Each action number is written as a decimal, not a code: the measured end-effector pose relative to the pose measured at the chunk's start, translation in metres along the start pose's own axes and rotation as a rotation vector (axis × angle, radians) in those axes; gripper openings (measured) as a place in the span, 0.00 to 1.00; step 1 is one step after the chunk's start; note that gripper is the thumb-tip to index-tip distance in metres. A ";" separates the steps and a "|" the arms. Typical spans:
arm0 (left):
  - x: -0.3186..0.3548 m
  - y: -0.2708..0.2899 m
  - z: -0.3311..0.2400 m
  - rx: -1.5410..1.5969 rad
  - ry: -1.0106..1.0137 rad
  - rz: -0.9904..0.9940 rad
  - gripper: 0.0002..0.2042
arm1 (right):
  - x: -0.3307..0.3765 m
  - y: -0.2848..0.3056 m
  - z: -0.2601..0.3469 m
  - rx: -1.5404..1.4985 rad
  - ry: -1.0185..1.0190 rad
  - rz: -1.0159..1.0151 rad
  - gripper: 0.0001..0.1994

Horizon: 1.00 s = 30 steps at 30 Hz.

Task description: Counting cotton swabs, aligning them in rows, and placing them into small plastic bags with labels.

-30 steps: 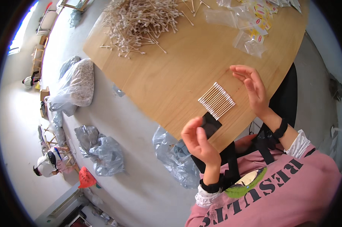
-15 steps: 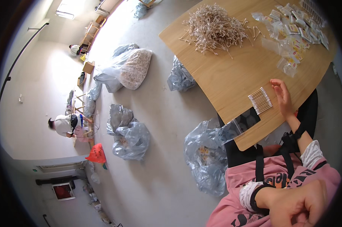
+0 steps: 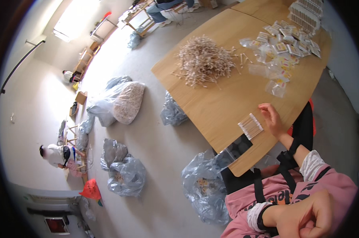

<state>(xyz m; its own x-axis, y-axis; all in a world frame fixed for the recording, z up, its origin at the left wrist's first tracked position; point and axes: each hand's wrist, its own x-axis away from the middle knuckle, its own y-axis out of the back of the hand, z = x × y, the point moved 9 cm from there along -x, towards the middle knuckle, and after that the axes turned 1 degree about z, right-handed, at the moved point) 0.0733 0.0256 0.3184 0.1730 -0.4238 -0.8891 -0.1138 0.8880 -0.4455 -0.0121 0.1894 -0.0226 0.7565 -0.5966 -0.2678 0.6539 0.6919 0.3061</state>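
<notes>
Nearest me, the left hand [image 3: 305, 218] curls, its fingers partly hidden; closed or gripping, I can't tell. The right hand [image 3: 270, 118], fingers loosely uncurled and empty, is beside the cotton-swab row [image 3: 251, 126], aligned on the bench [image 3: 209, 113] presumably to keep tips even. Beyond, the swab heap [image 3: 205, 61] hides its lower layers.

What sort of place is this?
Probably a hand-packing workshop, judging by the row of cotton swabs, the loose heap of swabs and the small packets on one wooden table.
</notes>
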 end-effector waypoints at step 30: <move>0.256 0.073 -0.062 -1.068 1.137 -1.249 0.20 | 0.001 -0.002 0.024 0.027 0.026 0.183 0.20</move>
<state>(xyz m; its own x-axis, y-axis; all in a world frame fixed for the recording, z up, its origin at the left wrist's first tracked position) 0.0485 -0.0296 0.0515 0.0678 -0.8907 0.4496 -0.9488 -0.1969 -0.2469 -0.0125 0.1773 -0.0019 0.8626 -0.4511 -0.2288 0.5057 0.7765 0.3760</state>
